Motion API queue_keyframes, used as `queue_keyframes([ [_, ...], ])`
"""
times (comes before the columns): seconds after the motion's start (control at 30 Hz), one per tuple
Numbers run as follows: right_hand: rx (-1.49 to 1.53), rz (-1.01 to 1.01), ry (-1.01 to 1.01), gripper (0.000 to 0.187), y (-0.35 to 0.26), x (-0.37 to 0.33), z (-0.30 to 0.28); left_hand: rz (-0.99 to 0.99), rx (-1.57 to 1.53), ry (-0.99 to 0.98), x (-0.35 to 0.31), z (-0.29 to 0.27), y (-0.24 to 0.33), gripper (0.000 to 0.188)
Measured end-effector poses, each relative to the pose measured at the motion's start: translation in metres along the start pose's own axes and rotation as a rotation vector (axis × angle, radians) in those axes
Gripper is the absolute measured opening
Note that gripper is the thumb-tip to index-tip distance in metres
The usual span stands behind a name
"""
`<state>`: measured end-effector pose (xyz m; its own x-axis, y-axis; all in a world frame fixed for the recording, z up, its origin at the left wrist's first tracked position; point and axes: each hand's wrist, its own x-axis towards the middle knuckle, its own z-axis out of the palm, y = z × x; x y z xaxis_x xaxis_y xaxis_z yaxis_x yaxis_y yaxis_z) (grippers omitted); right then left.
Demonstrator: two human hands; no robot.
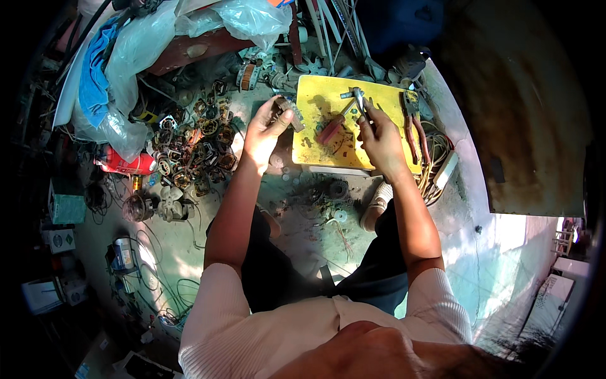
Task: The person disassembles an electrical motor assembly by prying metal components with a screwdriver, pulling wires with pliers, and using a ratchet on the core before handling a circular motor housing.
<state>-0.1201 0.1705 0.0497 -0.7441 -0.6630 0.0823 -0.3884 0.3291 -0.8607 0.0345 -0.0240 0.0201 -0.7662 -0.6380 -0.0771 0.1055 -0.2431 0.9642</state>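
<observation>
My left hand [261,136] is closed around a dirty brown-grey metal part [290,116] with a ridged, curved edge, at the left edge of a yellow board [314,90]. Over the board's middle, my right hand [384,140] grips what looks like a small socket wrench [358,96], its silver head pointing away from me. Beside it lies a screwdriver with a red handle [329,131]. Long-handled cutters [411,114] rest along the right side of the board. Dark grease stains and small bits mark the yellow surface.
Several small motor parts with copper windings [196,139] are heaped on the floor to the left. A fan-bladed motor [172,205] and a red bottle [125,162] stand nearby. Coiled wires [435,170] lie right of the board. A rusty panel [517,114] rises at far right.
</observation>
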Motion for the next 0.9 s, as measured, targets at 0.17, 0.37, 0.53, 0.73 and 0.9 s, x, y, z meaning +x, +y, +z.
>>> queue_keyframes([
  [0.17,-0.633,-0.090,0.278,0.033,0.054,0.025,-0.049,-0.066,0.137,0.075,0.007,0.003,0.001,0.065],
  [0.37,-0.661,0.082,0.262,0.033,0.078,0.030,-0.078,0.140,0.210,0.048,0.034,0.030,-0.011,0.072],
  [0.53,-0.603,0.218,0.277,0.040,0.072,0.026,-0.101,0.465,1.093,-0.009,0.070,0.047,-0.002,0.068],
  [0.73,-0.464,0.200,0.322,0.042,0.070,0.018,-0.126,0.451,1.513,-0.321,0.118,0.063,-0.005,0.062],
  [0.9,-0.444,0.084,0.303,0.045,0.070,0.017,-0.125,0.347,1.568,-0.401,0.124,0.066,-0.008,0.071],
])
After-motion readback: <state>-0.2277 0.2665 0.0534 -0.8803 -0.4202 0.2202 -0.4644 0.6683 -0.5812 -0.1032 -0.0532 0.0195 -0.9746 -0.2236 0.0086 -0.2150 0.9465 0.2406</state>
